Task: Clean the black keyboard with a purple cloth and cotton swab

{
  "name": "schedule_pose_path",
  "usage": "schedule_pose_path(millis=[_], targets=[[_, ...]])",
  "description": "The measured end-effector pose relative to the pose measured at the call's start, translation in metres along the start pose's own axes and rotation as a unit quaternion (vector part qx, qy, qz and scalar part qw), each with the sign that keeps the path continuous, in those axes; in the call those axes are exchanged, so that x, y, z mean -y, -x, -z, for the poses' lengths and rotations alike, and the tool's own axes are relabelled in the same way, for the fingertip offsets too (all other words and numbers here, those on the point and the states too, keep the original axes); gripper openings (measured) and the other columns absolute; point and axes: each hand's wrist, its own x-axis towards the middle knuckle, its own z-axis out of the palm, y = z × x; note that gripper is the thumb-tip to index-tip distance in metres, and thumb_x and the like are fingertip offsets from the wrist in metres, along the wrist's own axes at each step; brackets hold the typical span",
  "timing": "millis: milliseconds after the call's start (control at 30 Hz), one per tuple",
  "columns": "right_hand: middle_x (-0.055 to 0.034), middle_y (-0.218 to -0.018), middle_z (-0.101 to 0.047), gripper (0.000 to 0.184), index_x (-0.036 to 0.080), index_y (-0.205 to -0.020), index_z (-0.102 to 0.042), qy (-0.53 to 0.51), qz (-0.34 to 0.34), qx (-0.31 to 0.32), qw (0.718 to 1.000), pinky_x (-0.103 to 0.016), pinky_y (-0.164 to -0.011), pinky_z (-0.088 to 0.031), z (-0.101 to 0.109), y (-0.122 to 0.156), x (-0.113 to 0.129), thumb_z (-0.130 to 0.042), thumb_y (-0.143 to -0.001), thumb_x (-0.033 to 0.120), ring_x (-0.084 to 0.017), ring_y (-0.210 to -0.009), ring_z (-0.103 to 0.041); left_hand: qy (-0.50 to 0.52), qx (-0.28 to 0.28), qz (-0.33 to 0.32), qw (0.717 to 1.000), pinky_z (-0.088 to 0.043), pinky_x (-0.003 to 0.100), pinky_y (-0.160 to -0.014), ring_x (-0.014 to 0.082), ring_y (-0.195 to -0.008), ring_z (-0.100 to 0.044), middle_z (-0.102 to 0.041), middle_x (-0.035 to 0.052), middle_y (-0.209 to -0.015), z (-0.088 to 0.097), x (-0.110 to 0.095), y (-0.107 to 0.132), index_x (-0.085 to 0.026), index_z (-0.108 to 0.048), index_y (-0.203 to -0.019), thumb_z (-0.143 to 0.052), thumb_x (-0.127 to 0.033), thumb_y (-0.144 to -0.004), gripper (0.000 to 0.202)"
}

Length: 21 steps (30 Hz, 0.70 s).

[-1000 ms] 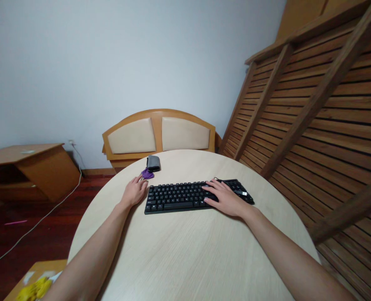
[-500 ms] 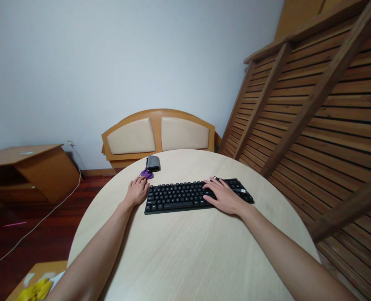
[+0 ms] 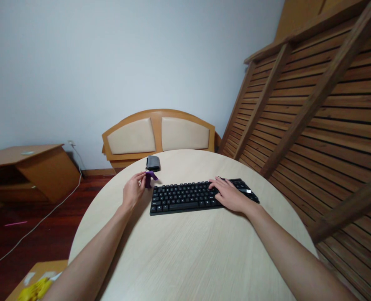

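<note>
My left hand (image 3: 133, 191) pinches a small purple cloth (image 3: 149, 179), lifted at the left end of a black keyboard (image 3: 185, 199). Part of the cloth hangs below the fingertips. Flat over the keyboard's right part lies my right hand (image 3: 231, 196), its fingers stretched out and covering some keys. Just right of that hand, the metal tip of what looks like a USB plug (image 3: 245, 191) rests on the keys. Behind the cloth sits a grey and black folded item (image 3: 153, 163), perhaps a wallet or another cloth.
The keyboard lies on a round pale wooden table (image 3: 188, 255). A padded headboard (image 3: 158, 129) stands behind it, and a slatted wooden frame (image 3: 301, 113) leans on the right. At left are a low wooden desk (image 3: 47, 175), a white cable (image 3: 47, 218) and a yellow item (image 3: 34, 289).
My left hand has picked the purple cloth up off the table. The keyboard has slid slightly to the right, with my right hand still on it.
</note>
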Motion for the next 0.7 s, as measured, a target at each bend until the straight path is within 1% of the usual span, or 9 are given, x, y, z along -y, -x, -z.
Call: schedule_pose_path(millis=[100,200,300,367,467,533,600,633,700], targets=[[-0.0063,-0.145,-0.054,0.033,0.024,-0.108,-0.06,-0.003,-0.005,-0.003,1.0,-0.058,-0.118,-0.02,0.007,0.004,-0.015,-0.041,-0.082,0.017,-0.028,-0.145,-0.034,0.054,-0.048,-0.007,0.997,-0.052,0.039,-0.099,0.0258,-0.108,-0.068,-0.073,0.0051,-0.118,0.006,-0.009,0.0,-0.021,-0.076,-0.105,-0.05,-0.033,-0.094,0.031],[-0.0073,-0.129,-0.063,0.026,0.024,-0.097,-0.062,0.007,-0.019,-0.023,1.0,-0.058,-0.115,-0.024,0.012,0.006,-0.026,-0.041,-0.083,0.019,-0.028,-0.13,-0.05,0.135,-0.084,-0.013,0.987,-0.054,0.039,-0.097,0.0246,-0.103,-0.07,-0.075,0.0065,-0.111,0.008,-0.017,0.0,-0.02,-0.076,-0.102,-0.057,-0.034,-0.09,0.027],[-0.0074,-0.118,-0.068,0.019,0.024,-0.088,-0.063,0.02,-0.023,-0.064,0.998,-0.055,-0.112,-0.028,0.014,0.005,-0.021,-0.044,-0.086,0.025,-0.027,-0.116,-0.058,0.216,-0.093,-0.02,0.972,-0.057,0.038,-0.089,0.0242,-0.096,-0.072,-0.076,0.009,-0.106,0.008,-0.03,0.003,-0.017,-0.076,-0.101,-0.06,-0.037,-0.087,0.029],[-0.0076,-0.113,-0.069,0.017,0.024,-0.09,-0.063,0.017,-0.012,-0.1,0.995,-0.051,-0.108,-0.034,0.015,0.003,-0.006,-0.047,-0.088,0.029,-0.027,-0.11,-0.06,0.241,-0.082,-0.032,0.966,-0.058,0.038,-0.086,0.0239,-0.095,-0.072,-0.076,0.0085,-0.105,0.008,-0.043,0.008,-0.017,-0.075,-0.101,-0.06,-0.037,-0.087,0.029],[-0.0073,-0.104,-0.07,0.021,0.023,-0.098,-0.062,-0.024,0.01,-0.15,0.988,-0.046,-0.101,-0.041,0.014,0.0,0.032,-0.054,-0.091,0.041,-0.026,-0.103,-0.062,0.259,-0.052,-0.07,0.962,-0.057,0.039,-0.091,0.0234,-0.099,-0.071,-0.076,0.007,-0.107,0.01,-0.068,0.019,-0.019,-0.075,-0.097,-0.057,-0.032,-0.088,0.024],[-0.0081,-0.112,-0.069,0.033,0.023,-0.109,-0.061,-0.066,0.028,-0.157,0.985,-0.044,-0.101,-0.043,0.01,-0.001,0.058,-0.061,-0.088,0.048,-0.026,-0.107,-0.062,0.263,-0.018,-0.109,0.958,-0.056,0.039,-0.093,0.0226,-0.1,-0.071,-0.076,0.0067,-0.107,0.012,-0.083,0.028,-0.02,-0.075,-0.094,-0.056,-0.027,-0.089,0.021],[-0.0102,-0.128,-0.064,0.057,0.023,-0.128,-0.054,-0.106,0.041,-0.154,0.981,-0.045,-0.104,-0.042,0.005,0.0,0.08,-0.068,-0.082,0.054,-0.028,-0.118,-0.058,0.268,0.039,-0.157,0.95,-0.055,0.038,-0.094,0.022,-0.102,-0.07,-0.076,0.0063,-0.108,0.013,-0.097,0.037,-0.021,-0.074,-0.094,-0.053,-0.022,-0.089,0.022],[-0.011,-0.134,-0.06,0.067,0.023,-0.136,-0.048,-0.125,0.045,-0.149,0.98,-0.045,-0.106,-0.042,0.002,0.0,0.088,-0.07,-0.08,0.054,-0.028,-0.122,-0.056,0.27,0.064,-0.173,0.945,-0.055,0.039,-0.094,0.0218,-0.102,-0.07,-0.076,0.0059,-0.108,0.014,-0.103,0.041,-0.022,-0.074,-0.094,-0.052,-0.02,-0.089,0.022],[-0.0112,-0.141,-0.056,0.077,0.024,-0.142,-0.042,-0.153,0.053,-0.146,0.976,-0.045,-0.108,-0.04,-0.004,0.001,0.097,-0.073,-0.078,0.053,-0.028,-0.127,-0.054,0.274,0.108,-0.191,0.936,-0.054,0.039,-0.094,0.022,-0.102,-0.069,-0.076,0.0054,-0.107,0.016,-0.112,0.047,-0.023,-0.073,-0.092,-0.051,-0.018,-0.086,0.023]])
